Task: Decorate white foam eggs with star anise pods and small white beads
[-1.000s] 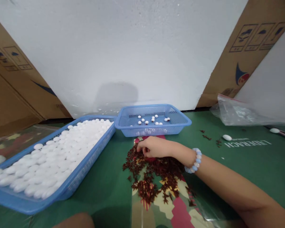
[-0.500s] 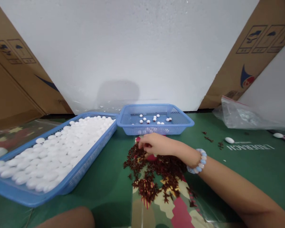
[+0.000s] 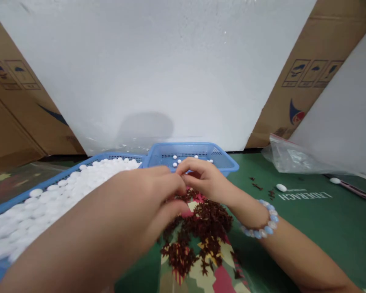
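My left hand (image 3: 155,199) and my right hand (image 3: 209,179), which has a beaded bracelet (image 3: 270,226) at its wrist, meet at the fingertips in front of the far blue basket (image 3: 232,167). Both have their fingers pinched together; whatever is between them is hidden. Below them lies a pile of small dark reddish-brown, branched pieces (image 3: 212,219) on a patterned sheet (image 3: 201,276). A few white egg-shaped pieces (image 3: 175,157) show in the far basket, partly hidden by my hands. Under my left forearm, a long blue basket (image 3: 61,176) holds many white egg-shaped pieces (image 3: 76,191).
On the green surface (image 3: 293,228) to the right are a loose white egg-shaped piece (image 3: 281,187), a few stray brown pieces (image 3: 256,186), a clear plastic bag (image 3: 295,156) and a thin pinkish tool (image 3: 355,189) beside another white piece. Cardboard (image 3: 271,101) and a white panel (image 3: 171,81) stand behind.
My left hand has come in from the lower left and joined my right hand. The right hand has lifted from the brown pile toward the far basket. The view has shifted slightly.
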{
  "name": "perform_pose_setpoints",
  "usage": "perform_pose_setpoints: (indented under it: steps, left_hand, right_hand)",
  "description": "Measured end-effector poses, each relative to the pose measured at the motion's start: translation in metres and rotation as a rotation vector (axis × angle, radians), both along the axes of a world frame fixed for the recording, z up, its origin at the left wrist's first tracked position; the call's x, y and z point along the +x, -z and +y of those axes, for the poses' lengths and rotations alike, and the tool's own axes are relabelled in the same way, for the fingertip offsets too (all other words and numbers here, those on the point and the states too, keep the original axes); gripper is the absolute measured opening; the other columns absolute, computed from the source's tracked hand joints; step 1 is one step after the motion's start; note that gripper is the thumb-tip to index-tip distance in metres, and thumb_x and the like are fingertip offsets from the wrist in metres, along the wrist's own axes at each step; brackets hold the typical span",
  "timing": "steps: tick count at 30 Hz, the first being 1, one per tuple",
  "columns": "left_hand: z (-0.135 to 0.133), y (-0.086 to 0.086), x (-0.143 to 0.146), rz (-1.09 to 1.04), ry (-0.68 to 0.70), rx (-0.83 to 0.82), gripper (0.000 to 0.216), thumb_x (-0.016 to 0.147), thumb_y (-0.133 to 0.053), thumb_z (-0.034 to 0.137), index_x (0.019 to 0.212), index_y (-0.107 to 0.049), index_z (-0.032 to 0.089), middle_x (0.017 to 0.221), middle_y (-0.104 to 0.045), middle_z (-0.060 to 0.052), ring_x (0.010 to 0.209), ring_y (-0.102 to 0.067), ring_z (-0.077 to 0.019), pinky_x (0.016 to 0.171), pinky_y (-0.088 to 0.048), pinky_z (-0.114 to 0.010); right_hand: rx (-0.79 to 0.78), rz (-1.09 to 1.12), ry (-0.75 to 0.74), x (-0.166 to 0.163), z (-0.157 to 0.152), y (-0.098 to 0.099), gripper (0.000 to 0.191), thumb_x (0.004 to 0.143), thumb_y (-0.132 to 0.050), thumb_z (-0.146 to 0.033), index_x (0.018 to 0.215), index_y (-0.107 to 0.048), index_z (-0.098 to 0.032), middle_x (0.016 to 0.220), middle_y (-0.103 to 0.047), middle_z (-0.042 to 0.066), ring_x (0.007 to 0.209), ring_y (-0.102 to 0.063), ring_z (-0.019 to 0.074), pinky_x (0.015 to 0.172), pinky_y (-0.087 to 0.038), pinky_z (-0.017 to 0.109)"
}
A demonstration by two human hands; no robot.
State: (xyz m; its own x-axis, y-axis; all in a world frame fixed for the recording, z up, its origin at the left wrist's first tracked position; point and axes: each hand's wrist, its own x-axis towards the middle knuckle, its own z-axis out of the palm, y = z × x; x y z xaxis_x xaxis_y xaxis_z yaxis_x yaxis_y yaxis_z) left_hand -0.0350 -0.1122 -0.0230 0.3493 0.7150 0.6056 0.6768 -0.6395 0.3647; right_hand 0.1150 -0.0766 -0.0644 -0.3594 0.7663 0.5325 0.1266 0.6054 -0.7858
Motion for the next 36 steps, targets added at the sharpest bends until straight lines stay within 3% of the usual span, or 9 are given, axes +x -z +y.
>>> perform_pose_setpoints:
  steps: [4, 7, 11, 16, 21, 24, 29, 32, 36]
  left_hand:
    - [0.017, -0.020, 0.016, 0.308, 0.008, -0.239, 0.017, 0.058, -0.043, 0.032, 0.065, -0.056, 0.023, 0.057, -0.058, 0.001, 0.048, -0.051, -0.0149, 0.044, -0.039, -0.024]
    - [0.027, -0.018, 0.025, 0.177, 0.029, -0.329, 0.022, 0.059, -0.043, 0.033, 0.076, -0.052, 0.023, 0.067, -0.060, 0.001, 0.058, -0.054, -0.0151, 0.052, -0.041, -0.025]
    - [0.029, -0.014, 0.034, 0.013, 0.002, -0.270, 0.015, 0.059, -0.043, 0.032, 0.066, -0.054, 0.023, 0.059, -0.060, 0.003, 0.057, -0.054, -0.0139, 0.051, -0.040, -0.022]
    - [0.026, -0.011, 0.037, -0.043, -0.085, -0.050, 0.014, 0.059, -0.046, 0.030, 0.052, -0.055, 0.023, 0.048, -0.057, 0.006, 0.045, -0.050, -0.0104, 0.040, -0.036, -0.018]
    - [0.028, -0.005, 0.040, -0.030, -0.046, 0.199, 0.010, 0.059, -0.047, 0.021, 0.053, -0.055, 0.023, 0.045, -0.056, 0.007, 0.038, -0.048, -0.0084, 0.034, -0.032, -0.017]
    - [0.027, -0.002, 0.044, 0.010, -0.073, 0.366, 0.009, 0.059, -0.047, 0.015, 0.055, -0.053, 0.020, 0.046, -0.055, 0.006, 0.039, -0.048, -0.0084, 0.034, -0.032, -0.017]
    - [0.030, 0.006, 0.048, 0.165, -0.160, 0.713, 0.010, 0.061, -0.044, 0.010, 0.054, -0.048, 0.016, 0.047, -0.052, 0.001, 0.042, -0.048, -0.0099, 0.039, -0.033, -0.019]
    - [0.033, 0.009, 0.048, 0.291, -0.124, 0.910, 0.014, 0.064, -0.040, 0.008, 0.053, -0.047, 0.014, 0.046, -0.051, -0.002, 0.044, -0.047, -0.0120, 0.042, -0.034, -0.021]
    - [0.036, 0.008, 0.047, 0.396, -0.082, 1.054, 0.015, 0.063, -0.042, 0.007, 0.050, -0.044, 0.014, 0.043, -0.048, -0.002, 0.042, -0.044, -0.0133, 0.041, -0.034, -0.022]
  right_hand:
    - [-0.168, 0.426, -0.112, -0.001, 0.002, -0.002, 0.011, 0.060, -0.044, -0.009, 0.058, -0.051, -0.017, 0.057, -0.047, -0.004, 0.050, -0.045, 0.0035, 0.045, -0.039, 0.017]
    - [-0.282, 0.699, -0.233, -0.003, 0.006, -0.002, 0.007, 0.057, -0.050, -0.011, 0.058, -0.051, -0.018, 0.052, -0.049, -0.006, 0.047, -0.047, 0.0026, 0.043, -0.039, 0.015]
    - [-0.362, 0.863, -0.289, -0.005, 0.007, -0.002, 0.012, 0.050, -0.059, -0.013, 0.056, -0.050, -0.018, 0.050, -0.053, -0.007, 0.044, -0.049, 0.0025, 0.043, -0.040, 0.014]
    - [-0.313, 0.895, -0.198, -0.005, 0.007, -0.002, 0.015, 0.047, -0.061, -0.011, 0.055, -0.050, -0.017, 0.047, -0.055, -0.008, 0.043, -0.050, 0.0036, 0.045, -0.041, 0.016]
    - [-0.259, 0.897, -0.142, -0.004, 0.009, -0.002, 0.011, 0.049, -0.059, -0.011, 0.054, -0.053, -0.018, 0.052, -0.057, -0.006, 0.047, -0.050, 0.0043, 0.050, -0.041, 0.018]
    - [-0.304, 0.836, -0.099, -0.005, 0.009, -0.002, 0.007, 0.051, -0.058, -0.016, 0.058, -0.057, -0.018, 0.056, -0.057, -0.004, 0.053, -0.051, 0.0064, 0.058, -0.041, 0.023]
    - [-0.379, 0.786, -0.048, -0.006, 0.007, -0.003, 0.006, 0.051, -0.056, -0.017, 0.057, -0.058, -0.017, 0.057, -0.056, -0.004, 0.053, -0.049, 0.0069, 0.058, -0.039, 0.025]
    - [-0.428, 0.776, -0.027, -0.006, 0.006, -0.004, 0.007, 0.050, -0.056, -0.016, 0.056, -0.058, -0.017, 0.055, -0.056, -0.004, 0.052, -0.049, 0.0070, 0.055, -0.038, 0.024]
    - [-0.391, 0.802, 0.028, -0.003, 0.005, -0.006, 0.005, 0.048, -0.057, -0.015, 0.053, -0.058, -0.016, 0.051, -0.056, -0.004, 0.050, -0.049, 0.0064, 0.049, -0.038, 0.020]
